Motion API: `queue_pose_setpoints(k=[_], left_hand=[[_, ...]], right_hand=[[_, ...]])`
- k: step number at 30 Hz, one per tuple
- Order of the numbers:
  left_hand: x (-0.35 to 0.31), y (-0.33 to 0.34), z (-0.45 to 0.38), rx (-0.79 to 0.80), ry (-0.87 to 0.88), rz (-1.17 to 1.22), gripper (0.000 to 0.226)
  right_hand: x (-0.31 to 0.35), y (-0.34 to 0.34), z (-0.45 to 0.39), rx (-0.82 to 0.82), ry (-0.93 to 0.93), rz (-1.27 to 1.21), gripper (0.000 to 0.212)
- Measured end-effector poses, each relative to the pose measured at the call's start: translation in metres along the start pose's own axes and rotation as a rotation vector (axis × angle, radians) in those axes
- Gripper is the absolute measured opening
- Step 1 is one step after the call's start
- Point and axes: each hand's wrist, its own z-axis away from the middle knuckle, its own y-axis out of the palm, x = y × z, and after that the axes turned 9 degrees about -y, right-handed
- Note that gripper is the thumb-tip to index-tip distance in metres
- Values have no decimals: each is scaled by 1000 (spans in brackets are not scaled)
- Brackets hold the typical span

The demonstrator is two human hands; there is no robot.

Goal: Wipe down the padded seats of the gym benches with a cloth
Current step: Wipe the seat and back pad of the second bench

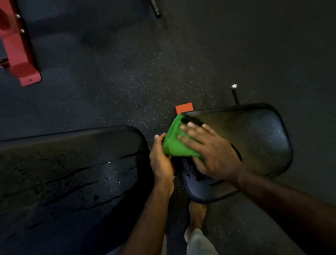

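Observation:
A green cloth (173, 143) lies on the left end of a small black padded seat (260, 140). My right hand (209, 150) presses flat on the cloth with its fingers straight and spread. My left hand (160, 160) is at the seat's left edge, its fingers curled round the hanging side of the cloth. A long black padded bench (66, 175) fills the left; its surface shows wet streaks and droplets. Droplets also sit on the seat's near left corner.
Speckled dark rubber floor (139, 79) lies beyond. A red steel frame foot (21, 58) stands at the far left. A black bar (153, 3) lies at the top, and a chrome-tipped peg (235, 94) sticks out behind the seat. My foot (196, 215) stands below the seat.

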Motion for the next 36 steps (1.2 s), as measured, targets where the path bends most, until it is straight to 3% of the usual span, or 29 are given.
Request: queue_pose_setpoints(k=[2, 3, 6, 7, 9, 11, 12, 15, 17, 20, 21, 25, 26, 29, 33, 34, 36], left_hand=[[2, 3, 3, -18, 7, -13, 41], [3, 3, 4, -19, 6, -12, 40], [3, 1, 6, -52, -1, 24, 49], [4, 0, 6, -62, 8, 19, 51], [5, 0, 7, -61, 43, 4, 52], [9, 1, 7, -62, 91, -45, 57], [9, 1, 7, -62, 114, -68, 61], [9, -2, 0, -66, 140, -158, 67], [5, -1, -3, -63, 173, -202, 63], [0, 4, 2, -50, 224, -310, 58], [0, 6, 5, -46, 263, -372, 53], [8, 8, 5, -78, 399, -532, 45], [9, 8, 4, -83, 407, -534, 46], [8, 8, 1, -103, 382, -540, 45], [4, 7, 3, -86, 369, -509, 49], [2, 7, 1, -83, 374, -504, 54], [0, 6, -1, -72, 388, -523, 58]], right_hand=[[14, 2, -1, -120, 322, -125, 74], [29, 6, 3, -116, 331, -138, 74], [45, 19, 33, 113, -106, -45, 66], [36, 15, 36, 119, -180, -43, 64], [24, 10, 34, 75, -91, -42, 65], [35, 9, 31, -4, 161, -137, 67], [46, 11, 34, -10, 160, -138, 65], [49, 16, 54, 192, -265, -48, 59], [25, 10, 53, 208, -355, -2, 58], [25, 5, 50, 17, 114, -109, 61], [38, 7, 53, -18, 171, -126, 62], [44, 16, 75, 131, -222, -31, 60], [36, 14, 76, 109, -200, -22, 59], [51, 14, 75, 36, 112, -138, 59], [57, 22, 84, 119, -199, -95, 60], [44, 19, 82, 81, -187, -86, 60], [40, 14, 78, -40, 102, -151, 62]])
